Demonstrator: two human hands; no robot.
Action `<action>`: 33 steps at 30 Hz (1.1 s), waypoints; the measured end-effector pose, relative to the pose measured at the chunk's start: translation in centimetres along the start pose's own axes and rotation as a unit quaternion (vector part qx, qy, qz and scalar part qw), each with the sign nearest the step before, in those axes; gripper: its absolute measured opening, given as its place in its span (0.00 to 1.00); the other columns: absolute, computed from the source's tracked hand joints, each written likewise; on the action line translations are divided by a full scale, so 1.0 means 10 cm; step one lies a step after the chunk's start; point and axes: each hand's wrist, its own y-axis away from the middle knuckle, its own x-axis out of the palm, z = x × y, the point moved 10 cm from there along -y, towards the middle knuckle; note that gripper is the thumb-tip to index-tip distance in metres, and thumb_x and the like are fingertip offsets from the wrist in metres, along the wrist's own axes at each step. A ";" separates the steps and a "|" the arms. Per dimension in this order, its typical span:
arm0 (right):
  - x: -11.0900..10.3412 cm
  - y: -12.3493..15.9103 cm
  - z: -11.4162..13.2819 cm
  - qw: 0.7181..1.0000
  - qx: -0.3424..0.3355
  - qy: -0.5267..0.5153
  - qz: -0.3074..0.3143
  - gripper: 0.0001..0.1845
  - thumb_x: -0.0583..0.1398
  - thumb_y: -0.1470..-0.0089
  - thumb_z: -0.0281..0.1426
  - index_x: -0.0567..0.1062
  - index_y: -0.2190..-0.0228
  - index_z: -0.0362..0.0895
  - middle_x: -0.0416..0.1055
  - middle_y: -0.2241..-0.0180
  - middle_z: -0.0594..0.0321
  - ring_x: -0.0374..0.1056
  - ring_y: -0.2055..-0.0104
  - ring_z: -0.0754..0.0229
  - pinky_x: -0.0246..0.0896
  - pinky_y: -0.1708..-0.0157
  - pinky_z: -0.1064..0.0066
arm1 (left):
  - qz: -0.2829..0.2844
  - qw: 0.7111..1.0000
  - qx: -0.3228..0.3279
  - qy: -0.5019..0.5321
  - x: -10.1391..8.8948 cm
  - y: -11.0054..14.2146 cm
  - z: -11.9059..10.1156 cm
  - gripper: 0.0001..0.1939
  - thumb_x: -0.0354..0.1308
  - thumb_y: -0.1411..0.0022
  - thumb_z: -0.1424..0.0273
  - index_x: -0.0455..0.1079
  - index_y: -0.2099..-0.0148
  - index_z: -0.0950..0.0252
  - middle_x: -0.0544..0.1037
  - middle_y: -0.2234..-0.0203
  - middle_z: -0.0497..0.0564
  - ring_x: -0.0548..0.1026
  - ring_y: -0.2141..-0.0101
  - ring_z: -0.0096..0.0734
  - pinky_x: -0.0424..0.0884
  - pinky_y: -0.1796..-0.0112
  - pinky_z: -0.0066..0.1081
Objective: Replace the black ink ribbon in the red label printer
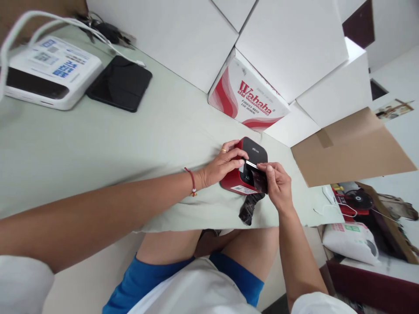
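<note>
A small red box-like device [231, 184] with a black top stands on the table in front of me. My left hand [224, 165] grips its left side, fingers laid over the top edge. A dark, thin plastic piece [260, 180] at the device's near right corner is pinched between the thumb and fingers of my right hand [278, 183]. Close to both hands, a narrow white label strip [251, 164] crosses the black top. Below the device a crumpled black strip [250, 208] lies near the table edge; whether it joins the pinched piece, I cannot tell.
Behind the device stand a Wahaba-lettered carton [244, 93] and stacked white boxes [288, 39]. A black phone [121, 83] and a white device [52, 72] with a cable lie at the left. Brown cardboard [353, 148] leans at the right. The table's front edge [209, 227] is near my legs.
</note>
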 end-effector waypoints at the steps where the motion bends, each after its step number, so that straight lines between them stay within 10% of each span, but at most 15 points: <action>1: 0.00 0.00 0.00 1.000 -0.002 0.000 -0.004 0.28 0.53 0.24 0.50 0.89 0.56 0.51 0.83 0.53 0.52 0.78 0.47 0.50 0.73 0.43 0.53 | 0.002 1.000 -0.006 0.005 0.00 -0.01 0.02 0.14 0.59 0.33 0.61 0.77 0.47 0.55 0.63 0.29 0.55 0.47 0.19 0.50 0.43 0.20 0.54; 10: -0.04 0.51 0.26 0.986 -0.102 0.013 -0.130 0.16 0.58 0.26 0.31 0.86 0.50 0.49 0.84 0.49 0.56 0.79 0.46 0.53 0.74 0.45 0.55 | -0.017 0.998 -0.057 0.013 -0.06 -0.02 0.07 0.45 0.64 0.43 0.64 0.61 0.24 0.54 0.54 0.22 0.55 0.42 0.18 0.54 0.40 0.20 0.55; 18: 0.01 0.84 0.47 0.973 -0.179 0.061 -0.132 0.21 0.61 0.32 0.21 0.83 0.44 0.51 0.83 0.49 0.54 0.79 0.46 0.51 0.76 0.48 0.54 | -0.043 0.998 -0.029 0.030 -0.03 0.01 0.03 0.44 0.60 0.42 0.68 0.58 0.23 0.52 0.55 0.21 0.54 0.47 0.19 0.51 0.42 0.20 0.56; 26: -0.11 0.66 0.41 0.984 -0.147 0.014 -0.098 0.15 0.60 0.31 0.24 0.85 0.52 0.49 0.85 0.52 0.56 0.81 0.51 0.52 0.76 0.50 0.56 | -0.037 0.997 -0.032 0.058 -0.01 -0.01 0.11 0.42 0.59 0.40 0.68 0.57 0.25 0.51 0.61 0.23 0.54 0.54 0.22 0.52 0.51 0.22 0.60; 33: -0.15 -0.25 0.13 0.999 0.034 0.031 0.010 0.13 0.63 0.31 0.38 0.87 0.62 0.47 0.85 0.62 0.59 0.79 0.64 0.57 0.73 0.61 0.64 | -0.035 0.998 -0.045 -0.024 -0.05 0.03 0.08 0.37 0.58 0.39 0.63 0.60 0.28 0.60 0.60 0.26 0.62 0.56 0.23 0.53 0.47 0.21 0.56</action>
